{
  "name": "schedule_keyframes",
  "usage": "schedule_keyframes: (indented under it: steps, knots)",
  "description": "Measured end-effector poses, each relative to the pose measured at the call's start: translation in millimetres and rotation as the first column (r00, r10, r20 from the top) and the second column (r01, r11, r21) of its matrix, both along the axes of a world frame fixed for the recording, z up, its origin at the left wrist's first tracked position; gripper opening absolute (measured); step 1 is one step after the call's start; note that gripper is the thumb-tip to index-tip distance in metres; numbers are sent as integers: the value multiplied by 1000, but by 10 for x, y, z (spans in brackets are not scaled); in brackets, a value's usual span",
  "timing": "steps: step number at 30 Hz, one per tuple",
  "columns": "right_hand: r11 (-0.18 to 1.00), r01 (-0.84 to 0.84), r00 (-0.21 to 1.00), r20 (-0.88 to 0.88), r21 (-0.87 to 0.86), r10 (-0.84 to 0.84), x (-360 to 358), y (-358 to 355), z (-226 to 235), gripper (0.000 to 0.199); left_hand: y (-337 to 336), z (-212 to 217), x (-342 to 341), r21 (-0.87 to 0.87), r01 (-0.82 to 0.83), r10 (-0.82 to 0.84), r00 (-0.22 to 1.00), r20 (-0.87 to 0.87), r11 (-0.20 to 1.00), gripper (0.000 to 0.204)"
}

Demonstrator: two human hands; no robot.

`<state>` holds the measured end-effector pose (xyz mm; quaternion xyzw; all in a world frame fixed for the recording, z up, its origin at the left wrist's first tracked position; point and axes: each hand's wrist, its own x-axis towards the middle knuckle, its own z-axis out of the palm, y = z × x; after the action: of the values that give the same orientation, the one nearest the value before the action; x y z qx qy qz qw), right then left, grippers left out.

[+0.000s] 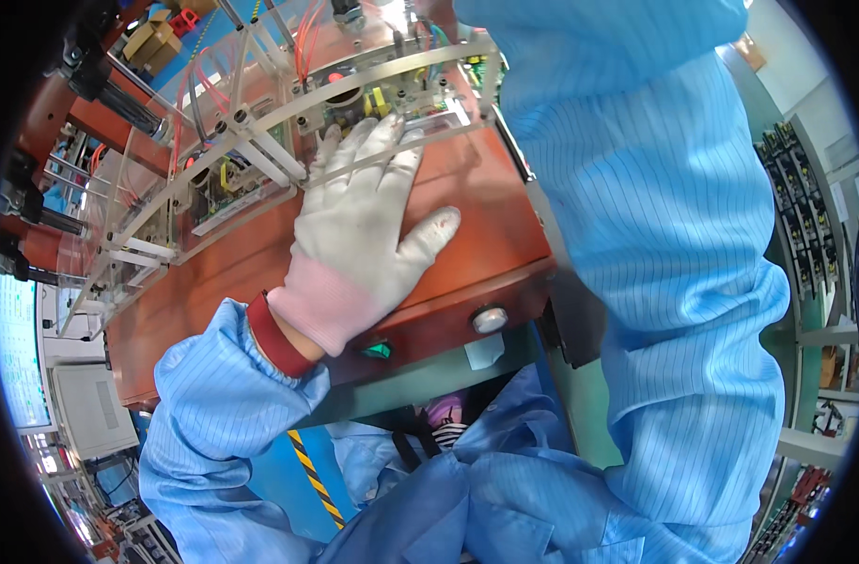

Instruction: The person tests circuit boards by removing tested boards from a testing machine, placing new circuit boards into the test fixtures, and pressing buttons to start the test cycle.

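With fingers outstretched and no grip visible, the left hand (359, 226) reaches toward the circuit board (381, 101) inside the clear acrylic fixture (392, 68), apparently adjusting its seating; next likely calls for gentle alignment, the right hand being out of view.

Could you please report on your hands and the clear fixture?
Left hand: gloved, open, fingers inside clear fixture; contact unclear. Right hand: out of view past the top edge. Fixture's front edge crosses left fingers.
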<state>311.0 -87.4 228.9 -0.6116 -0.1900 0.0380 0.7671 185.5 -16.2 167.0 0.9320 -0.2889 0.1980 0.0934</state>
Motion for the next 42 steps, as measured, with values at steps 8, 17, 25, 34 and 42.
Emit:
schedule_keyframes:
  steps: [8,17,25,34,42]
  knots:
    - [684,489,704,708,-542,59,-722,-1139,701,46,55,57,-273,65,69,-54,976,-211,996,75]
    - [-335,606,385,635,-721,-670,-1364,-5230,-629,59,-29,91,-490,153,139,-106,972,-208,978,87]
    - [-150,101,233,170,-983,-958,-1690,-6288,-1820,70,-3,102,-521,157,115,-80,974,-211,981,94]
    - [-109,416,261,233,-903,-937,-1843,-6368,-1013,53,22,58,-465,129,129,-109,983,-148,983,93]
    - [-12,366,917,358,-931,176,-1817,-3763,-142,37,99,33,-570,84,148,-136,982,-131,985,87]
